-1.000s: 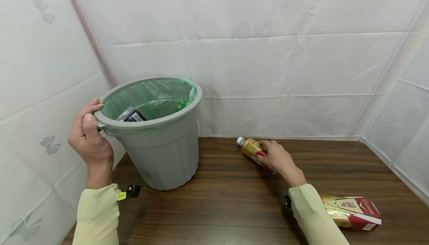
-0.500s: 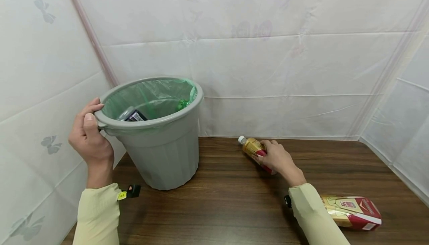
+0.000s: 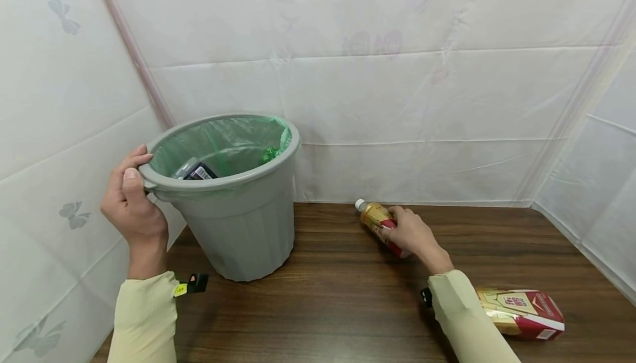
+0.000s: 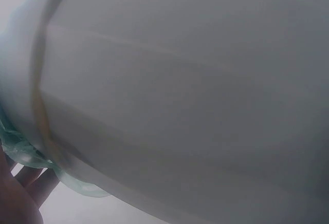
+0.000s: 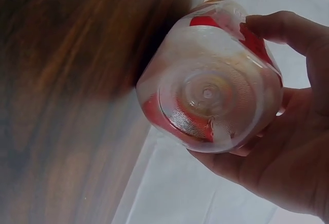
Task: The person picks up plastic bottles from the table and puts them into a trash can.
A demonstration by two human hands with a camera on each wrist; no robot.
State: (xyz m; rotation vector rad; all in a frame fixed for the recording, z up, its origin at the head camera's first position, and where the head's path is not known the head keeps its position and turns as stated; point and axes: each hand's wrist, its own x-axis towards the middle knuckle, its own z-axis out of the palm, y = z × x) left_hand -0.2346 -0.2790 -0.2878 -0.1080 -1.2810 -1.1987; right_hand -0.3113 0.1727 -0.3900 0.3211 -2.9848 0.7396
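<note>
While raised left fingers [image 3: 136, 160] grip the bin [image 3: 238, 228], low right fingers [image 3: 400, 215] clasp a bottle [image 3: 375, 217].

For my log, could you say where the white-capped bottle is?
In the head view, the bottle is right of the grey bin, gripped by the right hand, near the white sheeting.

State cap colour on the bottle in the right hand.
White; the cap shows best in the head view.

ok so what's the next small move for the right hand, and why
Probably lift the white-capped bottle upward: the right hand grips it low by the table, while the bin, held at its rim by the left hand, stands open and taller.
</note>
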